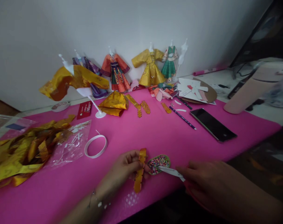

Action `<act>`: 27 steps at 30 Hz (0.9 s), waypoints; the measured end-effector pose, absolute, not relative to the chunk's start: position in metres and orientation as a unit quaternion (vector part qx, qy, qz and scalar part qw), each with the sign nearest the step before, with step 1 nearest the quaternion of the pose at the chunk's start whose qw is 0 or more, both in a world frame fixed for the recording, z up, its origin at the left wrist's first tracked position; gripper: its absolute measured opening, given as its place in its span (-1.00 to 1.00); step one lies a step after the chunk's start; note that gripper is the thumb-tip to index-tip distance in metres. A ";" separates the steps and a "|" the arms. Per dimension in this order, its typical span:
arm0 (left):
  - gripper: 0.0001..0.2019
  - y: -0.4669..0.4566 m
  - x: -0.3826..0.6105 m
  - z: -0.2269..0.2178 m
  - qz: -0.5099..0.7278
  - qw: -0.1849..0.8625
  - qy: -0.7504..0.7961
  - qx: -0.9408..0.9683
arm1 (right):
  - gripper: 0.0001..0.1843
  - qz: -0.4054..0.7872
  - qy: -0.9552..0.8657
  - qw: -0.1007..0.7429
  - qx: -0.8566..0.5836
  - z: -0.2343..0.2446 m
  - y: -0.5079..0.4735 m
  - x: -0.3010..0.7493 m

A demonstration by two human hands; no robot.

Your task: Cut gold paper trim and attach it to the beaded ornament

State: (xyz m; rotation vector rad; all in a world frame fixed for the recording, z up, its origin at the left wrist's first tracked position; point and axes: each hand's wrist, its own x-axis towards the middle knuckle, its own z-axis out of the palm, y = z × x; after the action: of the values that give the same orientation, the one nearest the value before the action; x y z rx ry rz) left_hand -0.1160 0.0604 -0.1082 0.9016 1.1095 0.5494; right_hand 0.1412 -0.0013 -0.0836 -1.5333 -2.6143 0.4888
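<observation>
Nearest the camera, the person's right hand (208,180) is curled around the red handles of a pair of scissors with slim silvery blades (171,172); how the fingers sit in the handles is hidden. The blades run out leftward from this hand, their tips among tiny multicoloured round beads (156,162) in a small oval dish with a green rim (168,158). Left of the dish, the left hand (129,163) pinches a narrow golden-orange fabric strip with dark dots along its edges (139,182) between thumb and fingers, gripping it near the middle. The strip slants slightly, one end rising past the thumb and the other reaching below the hand, toward the camera. Fingertips of the left hand come close to the dish's left end; whether they touch it is unclear. A thin bracelet with pale charms (99,204) circles the left wrist. Both hands are over a bright pink mat (122,130). Beyond the left hand stands a white ring of rolled tape or ribbon (98,155), and beyond the right hand lie a dark rectangular phone (212,125) and a slim purple pencil (182,118).
</observation>
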 end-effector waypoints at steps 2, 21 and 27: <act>-0.77 0.060 -0.116 -0.108 0.247 0.721 0.503 0.407 | -0.71 0.165 -0.847 0.032 -0.504 -0.084 -0.001 0.141; -0.77 0.061 -0.118 -0.111 0.259 0.728 0.492 0.401 | -0.74 0.174 -0.839 -0.011 -0.516 -0.080 0.001 0.138; -0.76 0.061 -0.119 -0.109 0.261 0.733 0.493 0.388 | -0.73 0.176 -0.839 -0.013 -0.515 -0.079 0.001 0.138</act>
State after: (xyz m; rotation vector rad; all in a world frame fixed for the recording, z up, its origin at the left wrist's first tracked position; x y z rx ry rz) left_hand -0.1193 0.0608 -0.1088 0.8542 1.0849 0.5732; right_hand 0.1383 0.0014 -0.0792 -1.6322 -2.6578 0.5571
